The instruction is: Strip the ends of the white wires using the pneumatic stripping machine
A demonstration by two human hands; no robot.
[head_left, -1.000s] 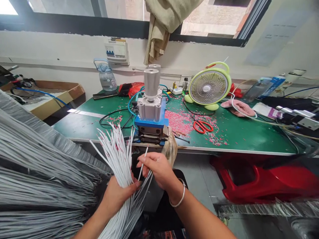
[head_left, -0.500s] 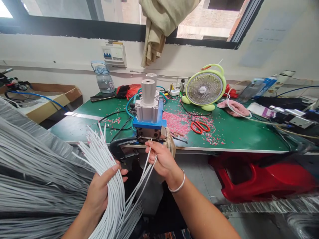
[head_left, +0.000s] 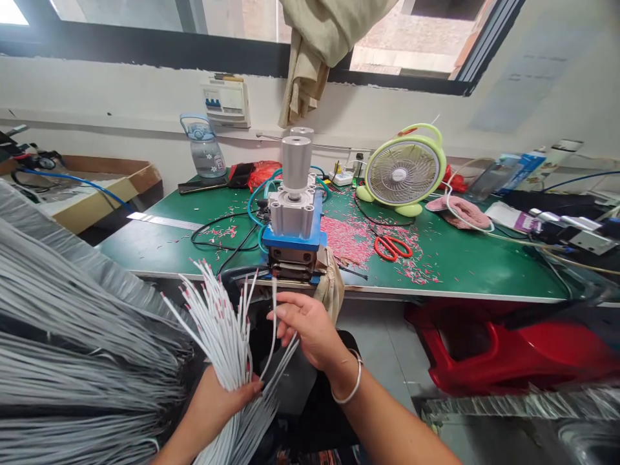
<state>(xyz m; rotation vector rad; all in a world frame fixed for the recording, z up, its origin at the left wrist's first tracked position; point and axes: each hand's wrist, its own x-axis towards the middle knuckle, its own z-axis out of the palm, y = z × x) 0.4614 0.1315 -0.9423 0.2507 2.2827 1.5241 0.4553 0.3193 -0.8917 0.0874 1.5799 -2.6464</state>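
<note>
White insulated wires (head_left: 220, 323) fill the left hand (head_left: 217, 403), which is closed around the lower part of the bundle with the thumb across the front. The upper ends fan out, and many of them show a short pink mark near the tip. The right hand (head_left: 310, 326) pinches one single wire (head_left: 274, 303) between thumb and fingers, with the other fingers half spread. This wire stands nearly upright, and its tip is just below the front of the small pneumatic machine (head_left: 293, 226) at the edge of the table (head_left: 460, 265). Whether the tip touches the machine I cannot tell, as it is too thin there. Beside the machine lies a heap of pink scraps (head_left: 346, 236), so I judge that a good number of ends are already cut. The very big mass of grey-white wires (head_left: 72, 336) at the left suggests that much remains. Red scissors (head_left: 393, 247) and a green fan (head_left: 405, 171) are further back.
</note>
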